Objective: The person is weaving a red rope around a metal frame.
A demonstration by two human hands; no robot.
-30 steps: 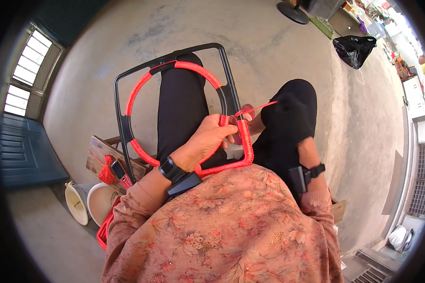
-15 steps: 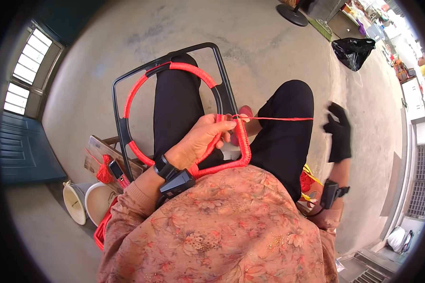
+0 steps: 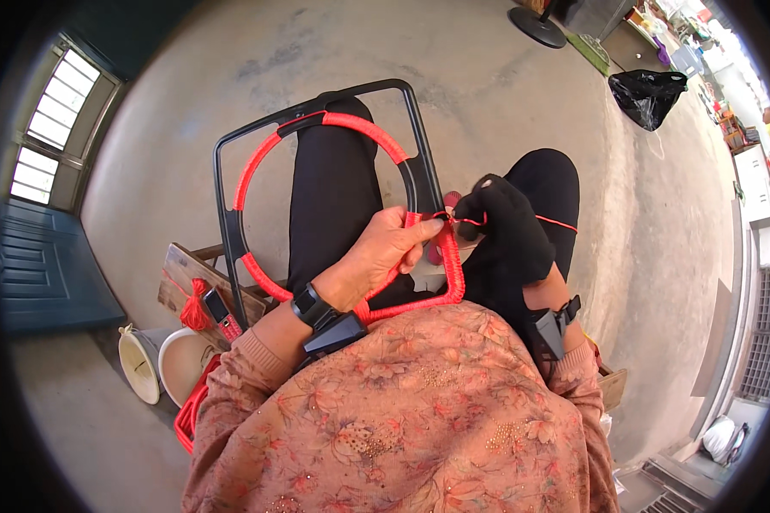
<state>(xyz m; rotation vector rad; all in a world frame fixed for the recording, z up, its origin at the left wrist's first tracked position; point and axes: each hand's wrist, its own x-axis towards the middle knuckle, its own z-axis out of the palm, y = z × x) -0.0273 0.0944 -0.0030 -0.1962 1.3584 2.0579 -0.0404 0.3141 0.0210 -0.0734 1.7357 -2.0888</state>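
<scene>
A black metal frame (image 3: 417, 111) rests across my lap. Inside it sits a ring (image 3: 250, 171) with stretches of red cord wrapping, and the frame's near right corner is wrapped too. With thumb and fingers closed, my left hand (image 3: 370, 263) pinches the frame's right bar where the wrapping ends. My right hand (image 3: 512, 229), in a black glove, is just right of that bar, its fingers closed on the loose red cord (image 3: 558, 224). The cord runs from the bar to these fingers and appears again over my right thigh. Its contact with the fingertips is partly hidden.
Left of me, a wooden stool (image 3: 180, 267) holds a red cord bundle (image 3: 196, 309) and a phone (image 3: 217, 304). Beside it stand white buckets (image 3: 173, 363) and a red basket (image 3: 188, 417). A black plastic bag (image 3: 647, 96) lies at the far right.
My right hand has come in from the far right to the frame's right bar, and the cord, stretched taut before, now hangs slacker. My left hand keeps its pinch on the frame.
</scene>
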